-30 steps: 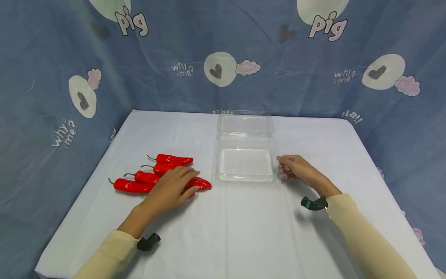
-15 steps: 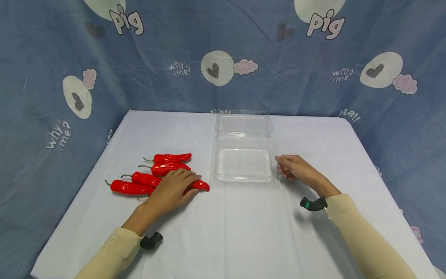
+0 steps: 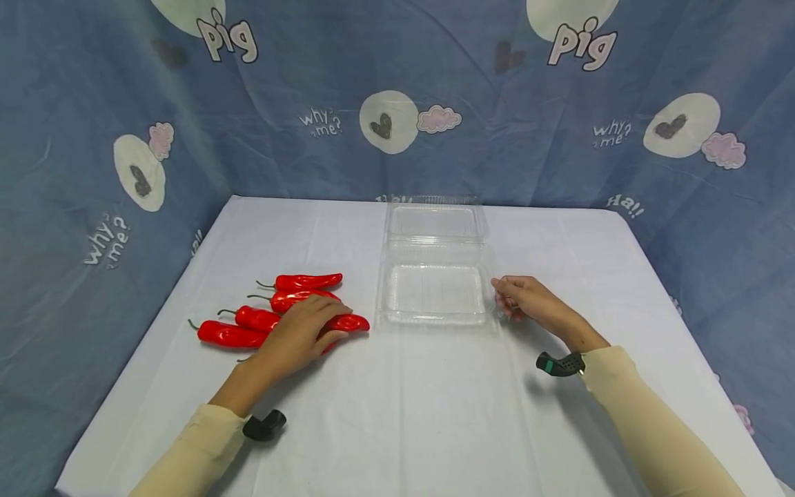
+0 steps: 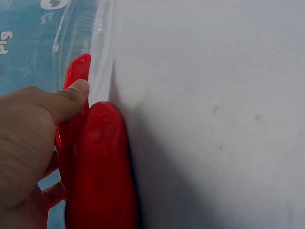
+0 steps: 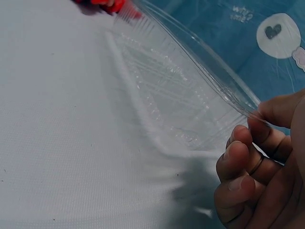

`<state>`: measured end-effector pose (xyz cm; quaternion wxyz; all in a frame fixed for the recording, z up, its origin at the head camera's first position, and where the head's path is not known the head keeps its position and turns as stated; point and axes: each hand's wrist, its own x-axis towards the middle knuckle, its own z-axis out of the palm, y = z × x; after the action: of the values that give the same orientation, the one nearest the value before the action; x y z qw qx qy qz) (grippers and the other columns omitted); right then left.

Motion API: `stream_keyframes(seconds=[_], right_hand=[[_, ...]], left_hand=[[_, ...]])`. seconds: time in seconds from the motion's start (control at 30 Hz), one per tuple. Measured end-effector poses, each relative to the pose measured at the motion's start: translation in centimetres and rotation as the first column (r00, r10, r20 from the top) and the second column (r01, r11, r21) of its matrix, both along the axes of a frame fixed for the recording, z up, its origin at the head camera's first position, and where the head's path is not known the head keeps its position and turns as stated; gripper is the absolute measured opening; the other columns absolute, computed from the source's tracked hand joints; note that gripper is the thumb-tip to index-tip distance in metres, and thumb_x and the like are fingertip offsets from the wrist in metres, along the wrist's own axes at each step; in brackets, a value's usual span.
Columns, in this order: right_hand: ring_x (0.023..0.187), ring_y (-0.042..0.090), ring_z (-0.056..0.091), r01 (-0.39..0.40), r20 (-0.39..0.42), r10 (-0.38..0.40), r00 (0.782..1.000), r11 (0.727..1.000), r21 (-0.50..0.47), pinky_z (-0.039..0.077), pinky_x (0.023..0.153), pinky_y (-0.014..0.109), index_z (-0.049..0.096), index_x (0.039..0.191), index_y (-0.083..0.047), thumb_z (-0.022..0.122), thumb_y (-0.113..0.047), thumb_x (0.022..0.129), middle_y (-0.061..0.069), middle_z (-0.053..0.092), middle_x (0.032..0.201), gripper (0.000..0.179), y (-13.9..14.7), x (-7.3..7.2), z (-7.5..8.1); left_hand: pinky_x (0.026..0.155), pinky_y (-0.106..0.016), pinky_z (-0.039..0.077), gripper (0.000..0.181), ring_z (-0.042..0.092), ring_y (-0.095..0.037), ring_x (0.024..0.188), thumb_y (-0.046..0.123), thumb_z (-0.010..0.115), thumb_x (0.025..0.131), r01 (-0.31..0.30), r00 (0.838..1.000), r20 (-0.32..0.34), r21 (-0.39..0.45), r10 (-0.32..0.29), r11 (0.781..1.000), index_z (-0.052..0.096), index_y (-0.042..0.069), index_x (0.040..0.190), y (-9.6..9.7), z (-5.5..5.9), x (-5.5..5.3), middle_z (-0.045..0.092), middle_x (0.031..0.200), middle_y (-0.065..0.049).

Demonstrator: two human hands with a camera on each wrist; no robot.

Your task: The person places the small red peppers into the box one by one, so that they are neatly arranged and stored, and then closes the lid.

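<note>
Red, glossy, tapering chilli pepper [image 3: 355, 322] is what has just changed: its tip reaches less far right and sits a little higher than half a second ago, beyond the thumb of the left hand [image 3: 302, 331]. That hand has edged left with it. In the left wrist view the thumb presses one side of the pepper while other fingers curl round the far side, so it appears gripped; whether it is off the table cannot be told. This reads as a grip being settled, with the pepper not yet clear of its neighbours.

Compared with the earlier frame, the tip of a nearer red pepper [image 3: 329, 347] now shows below the thumb, where the hand hid it before. More shiny red peppers with green stems [image 3: 230, 335] lie fanned on the white cloth-covered table [image 3: 459, 414], unmoved.

Unchanged too is the right hand [image 3: 524, 300], thumb and forefinger pinching the edge of the clear, hinged plastic container [image 3: 435, 319], which lies open, well right of the peppers.
</note>
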<state>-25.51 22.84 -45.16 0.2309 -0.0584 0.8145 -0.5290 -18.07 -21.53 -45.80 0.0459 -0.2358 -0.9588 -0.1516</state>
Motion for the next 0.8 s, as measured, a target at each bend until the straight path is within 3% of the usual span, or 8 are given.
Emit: stream_keyframes(seconds=[0.13, 0.3, 0.57, 0.8], right_hand=[[0.065, 0.017, 0.051, 0.002, -0.001, -0.002, 1.0, 1.0, 0.0, 0.043, 0.058, 0.03, 0.056, 0.088, -0.003, 0.049, -0.039, 0.107, 0.004, 0.054, 0.077, 0.041, 0.0, 0.0, 0.0], [0.065, 0.016, 0.051, 0.007, 0.005, -0.006, 1.0, 1.0, -0.007, 0.042, 0.057, 0.029, 0.056, 0.089, -0.002, 0.05, -0.04, 0.106, 0.004, 0.054, 0.077, 0.042, -0.1, 0.1, 0.2], [0.066, 0.016, 0.051, 0.003, 0.012, -0.003, 1.0, 1.0, -0.015, 0.043, 0.057, 0.029, 0.055, 0.091, 0.0, 0.051, -0.044, 0.105, 0.006, 0.054, 0.079, 0.046, -0.1, 0.3, 0.3], [0.065, 0.015, 0.05, -0.013, 0.016, 0.014, 1.0, 0.999, -0.033, 0.042, 0.057, 0.029, 0.053, 0.091, 0.0, 0.048, -0.04, 0.107, 0.005, 0.054, 0.079, 0.043, -0.1, 0.2, 0.3]], left_hand=[[0.105, -0.05, 0.047, 0.058, 0.05, -0.023, 0.128, 0.036, 0.085, 0.082, -0.025, 1.0, -0.001, 0.034, 0.025, 0.999, 0.061, 0.026, 0.133, -0.3, 0.6, 0.0, 0.059, 0.133, 0.0], [0.106, -0.054, 0.045, 0.059, 0.048, -0.024, 0.131, 0.032, 0.085, 0.082, -0.04, 0.999, 0.008, 0.071, 0.039, 0.997, 0.06, 0.027, 0.135, -0.6, 1.6, 0.0, 0.057, 0.138, -0.001], [0.108, -0.056, 0.04, 0.057, 0.048, -0.024, 0.13, 0.026, 0.084, 0.084, -0.009, 1.0, -0.009, 0.144, 0.01, 0.99, 0.06, 0.025, 0.136, -0.9, 3.0, -0.2, 0.057, 0.139, -0.001], [0.103, -0.049, 0.048, 0.055, 0.051, -0.019, 0.126, 0.03, 0.082, 0.085, 0.013, 1.0, -0.029, 0.175, -0.008, 0.985, 0.06, 0.026, 0.135, -0.3, 4.4, -0.8, 0.058, 0.135, 0.002]])
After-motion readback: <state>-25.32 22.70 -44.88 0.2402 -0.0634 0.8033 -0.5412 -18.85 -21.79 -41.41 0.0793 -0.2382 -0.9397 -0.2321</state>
